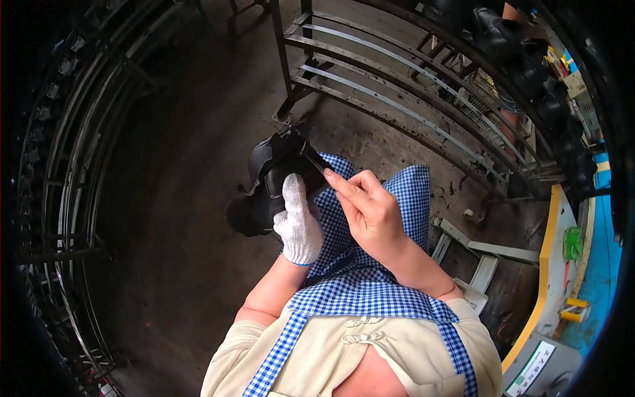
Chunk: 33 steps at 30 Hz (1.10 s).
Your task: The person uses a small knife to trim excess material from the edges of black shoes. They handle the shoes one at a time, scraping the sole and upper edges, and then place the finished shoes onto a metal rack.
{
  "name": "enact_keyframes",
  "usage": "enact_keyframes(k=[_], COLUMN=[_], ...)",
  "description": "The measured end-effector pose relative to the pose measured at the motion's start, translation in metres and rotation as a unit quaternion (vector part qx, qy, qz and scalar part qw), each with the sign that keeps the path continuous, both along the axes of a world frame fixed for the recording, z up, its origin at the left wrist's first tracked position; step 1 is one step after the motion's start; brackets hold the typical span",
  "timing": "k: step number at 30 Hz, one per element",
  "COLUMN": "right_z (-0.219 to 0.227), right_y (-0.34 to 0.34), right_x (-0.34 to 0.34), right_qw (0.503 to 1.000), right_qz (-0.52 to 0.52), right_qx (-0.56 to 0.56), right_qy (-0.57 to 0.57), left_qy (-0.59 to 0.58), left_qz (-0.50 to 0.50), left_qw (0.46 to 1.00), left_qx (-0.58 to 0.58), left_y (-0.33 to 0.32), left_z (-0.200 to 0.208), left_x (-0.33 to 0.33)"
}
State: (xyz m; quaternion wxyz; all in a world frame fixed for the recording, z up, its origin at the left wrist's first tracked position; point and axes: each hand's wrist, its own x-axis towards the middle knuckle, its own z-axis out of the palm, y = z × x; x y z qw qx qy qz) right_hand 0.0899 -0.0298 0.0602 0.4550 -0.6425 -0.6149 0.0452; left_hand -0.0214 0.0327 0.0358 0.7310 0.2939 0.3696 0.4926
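Note:
A black leather shoe (pixel 270 165) is held over my lap, its parts dark and hard to tell apart. My left hand (pixel 298 225), in a white knitted glove, is closed around the shoe with the thumb lying along it. My right hand (pixel 370 208) is bare and pinches a slim, flat tool (pixel 316 159) between thumb and fingers. That tool reaches up and left to the upper end of the shoe. Its exact kind is not clear. Under both hands lies my blue-and-white checked apron (pixel 413 198).
A metal rack (pixel 397 79) stands ahead, with several black shoes (pixel 496 33) at the far right. Another rack (pixel 73 178) lines the left. To the right is a blue-topped workbench (pixel 602 264) with a yellow edge and a green object (pixel 573 243). Another person's arm (pixel 509 126) shows beyond the rack.

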Motion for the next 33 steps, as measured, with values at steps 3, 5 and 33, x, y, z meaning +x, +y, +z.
enact_keyframes(k=[3, 5, 33], right_z=[0.002, 0.016, -0.078], right_y=[0.001, 0.002, -0.21], right_x=[0.008, 0.011, 0.263], right_qw=[0.997, 0.982, 0.834], right_qz=[0.014, -0.024, -0.352], right_qx=[0.009, -0.079, -0.409], right_qy=[0.069, 0.168, -0.116], left_qy=[-0.031, -0.008, -0.106], left_qz=[0.007, -0.012, -0.225], left_qw=[0.999, 0.995, 0.963], left_qx=[0.044, 0.098, -0.105], left_y=[0.0, 0.0, 0.041], left_z=[0.006, 0.006, 0.017], left_x=[0.004, 0.006, -0.084])
